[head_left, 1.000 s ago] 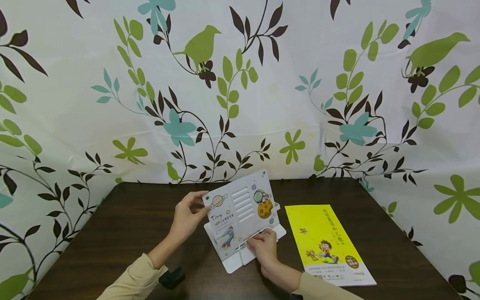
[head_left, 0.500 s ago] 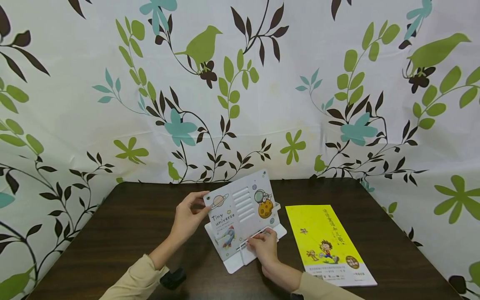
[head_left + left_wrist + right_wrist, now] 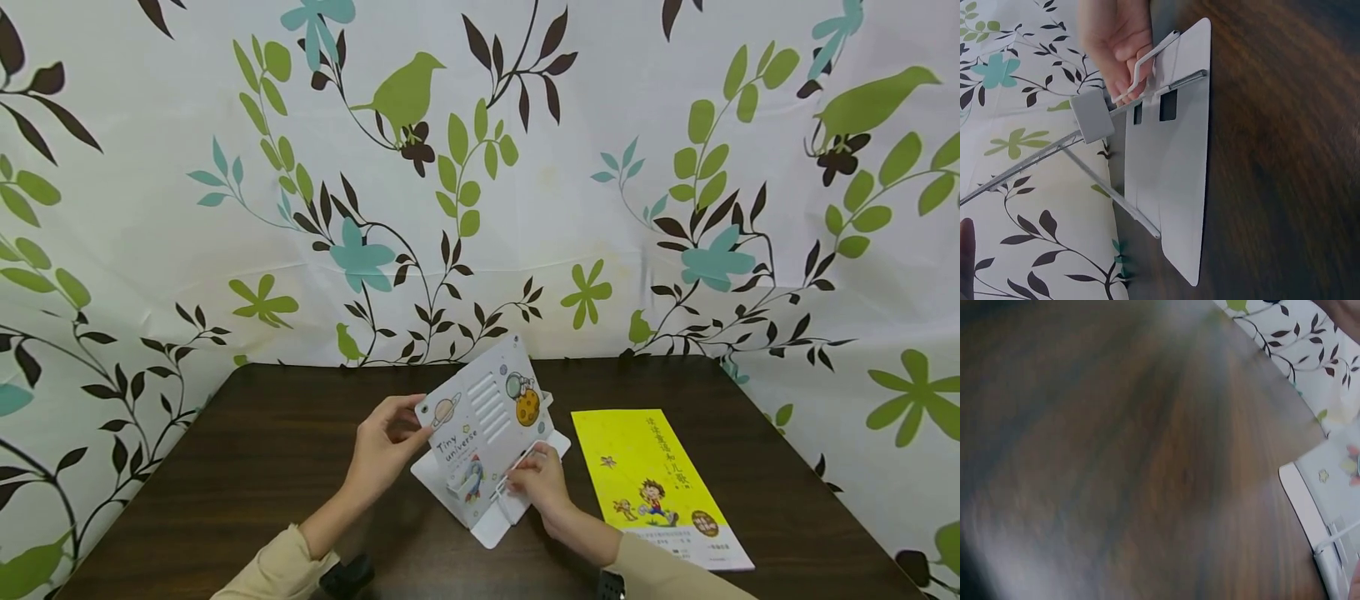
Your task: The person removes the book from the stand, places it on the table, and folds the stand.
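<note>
Head view: book stand (image 3: 491, 442) at 6 o'clock, tilted open on the dark table (image 3: 300, 458). Left hand (image 3: 384, 442) pinches the panel's corner at the stand's 10 o'clock, thumb in front. Right hand (image 3: 543, 483), at its 4 o'clock, has thumb and fingers together on the lower edge, by the wire clip (image 3: 1159, 47); exact finger hold on the wire hard to tell. Yellow book (image 3: 637, 467) lies flat at the stand's 3 o'clock, apart, untouched. Left wrist view: prop leg (image 3: 1113, 194) reaches the base plate (image 3: 1172, 162). Step in hand looks like setting up the stand; next move probably calls for steadying the panel while the clip gets adjusted.
</note>
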Action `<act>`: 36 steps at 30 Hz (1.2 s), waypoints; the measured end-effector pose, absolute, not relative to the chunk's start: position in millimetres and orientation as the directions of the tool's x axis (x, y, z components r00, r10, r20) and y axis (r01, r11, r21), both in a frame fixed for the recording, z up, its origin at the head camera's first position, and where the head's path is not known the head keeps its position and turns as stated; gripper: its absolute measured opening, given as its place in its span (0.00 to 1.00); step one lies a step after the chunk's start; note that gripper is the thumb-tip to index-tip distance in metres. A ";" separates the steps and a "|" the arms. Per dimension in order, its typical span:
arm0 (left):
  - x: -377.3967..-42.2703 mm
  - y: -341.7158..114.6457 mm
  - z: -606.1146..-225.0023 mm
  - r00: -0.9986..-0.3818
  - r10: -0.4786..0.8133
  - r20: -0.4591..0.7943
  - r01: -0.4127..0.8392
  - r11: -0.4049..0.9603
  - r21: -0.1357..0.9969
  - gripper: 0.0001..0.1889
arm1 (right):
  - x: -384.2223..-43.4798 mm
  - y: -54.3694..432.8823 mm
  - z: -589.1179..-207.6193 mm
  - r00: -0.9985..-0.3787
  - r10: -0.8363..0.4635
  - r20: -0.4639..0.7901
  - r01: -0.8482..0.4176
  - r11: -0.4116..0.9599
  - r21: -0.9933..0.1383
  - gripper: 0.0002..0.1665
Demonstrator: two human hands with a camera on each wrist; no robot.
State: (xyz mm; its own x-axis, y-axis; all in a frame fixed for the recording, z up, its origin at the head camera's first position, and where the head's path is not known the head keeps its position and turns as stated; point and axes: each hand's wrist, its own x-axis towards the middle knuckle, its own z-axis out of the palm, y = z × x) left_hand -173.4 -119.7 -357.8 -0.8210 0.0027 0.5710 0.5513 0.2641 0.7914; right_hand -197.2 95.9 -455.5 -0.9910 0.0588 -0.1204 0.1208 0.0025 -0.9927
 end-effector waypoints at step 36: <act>-165.0 -88.5 -396.4 -0.721 0.038 0.692 0.678 0.248 0.692 0.29 | -250.7 140.4 -452.3 -0.927 -0.325 -0.187 0.135 0.174 -0.975 0.36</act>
